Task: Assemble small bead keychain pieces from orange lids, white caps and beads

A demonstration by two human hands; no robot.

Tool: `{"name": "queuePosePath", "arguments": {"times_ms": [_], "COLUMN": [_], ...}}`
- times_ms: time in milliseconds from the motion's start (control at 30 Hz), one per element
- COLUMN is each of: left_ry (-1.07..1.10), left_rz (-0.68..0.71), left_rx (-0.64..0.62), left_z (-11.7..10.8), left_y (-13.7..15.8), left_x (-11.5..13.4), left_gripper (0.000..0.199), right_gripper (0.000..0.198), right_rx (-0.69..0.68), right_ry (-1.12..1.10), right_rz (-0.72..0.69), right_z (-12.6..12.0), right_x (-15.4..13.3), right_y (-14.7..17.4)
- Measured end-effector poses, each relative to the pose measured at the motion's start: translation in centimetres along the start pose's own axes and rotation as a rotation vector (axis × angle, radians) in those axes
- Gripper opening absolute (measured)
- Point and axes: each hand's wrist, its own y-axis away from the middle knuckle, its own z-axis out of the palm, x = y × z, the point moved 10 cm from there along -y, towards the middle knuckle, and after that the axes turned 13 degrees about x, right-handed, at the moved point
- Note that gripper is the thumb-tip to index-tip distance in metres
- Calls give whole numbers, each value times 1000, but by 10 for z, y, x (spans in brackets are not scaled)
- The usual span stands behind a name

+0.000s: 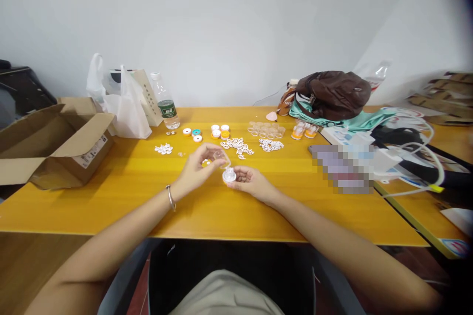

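Observation:
My left hand [205, 161] pinches a clear plastic cup-shaped cover [222, 159], tilted just above the other hand. In my right hand [251, 182] is a small round white base [229, 175] with a raised piece on top, gripped between thumb and fingers. The cover and the base are close together; whether they touch I cannot tell. Beyond the hands lie white leaf-shaped openwork pieces [236, 144] and a second pile of them [271, 144]. Rows of clear covers [266, 129] and round bases with white and orange parts [220, 131] stand behind.
An open cardboard box [74, 142], a white plastic bag [127, 108] and a water bottle [166, 106] stand at the left. Small white parts [163, 148] lie nearer. At the right are assembled clear-topped pieces [305, 129], a brown bag [332, 93], a blurred-out flat object [343, 167] and white cables [436, 157].

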Motion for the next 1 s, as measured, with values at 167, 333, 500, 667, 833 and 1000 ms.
{"name": "queuePosePath", "arguments": {"times_ms": [167, 333, 500, 667, 833, 1000], "left_ry": [-28, -71, -189, -271, -253, -233], "left_rz": [9, 32, 89, 147, 130, 115], "left_rx": [-1, -20, -74, -143, -139, -150], "left_z": [3, 8, 11, 17, 16, 18], "left_y": [9, 8, 12, 14, 13, 13], "left_x": [-9, -11, -9, -5, -9, -9], "left_gripper": [25, 26, 27, 26, 28, 28], "right_gripper": [37, 37, 34, 29, 31, 32], "right_rx": [38, 49, 49, 46, 38, 56], "right_ry": [-13, -4, -18, -36, 7, 30], "right_rz": [6, -5, -5, -11, -31, -55], "right_z": [-5, -8, -5, -5, -4, -5], "right_x": [6, 9, 3, 2, 3, 0], "right_y": [-4, -6, -4, -3, -3, -2]}}
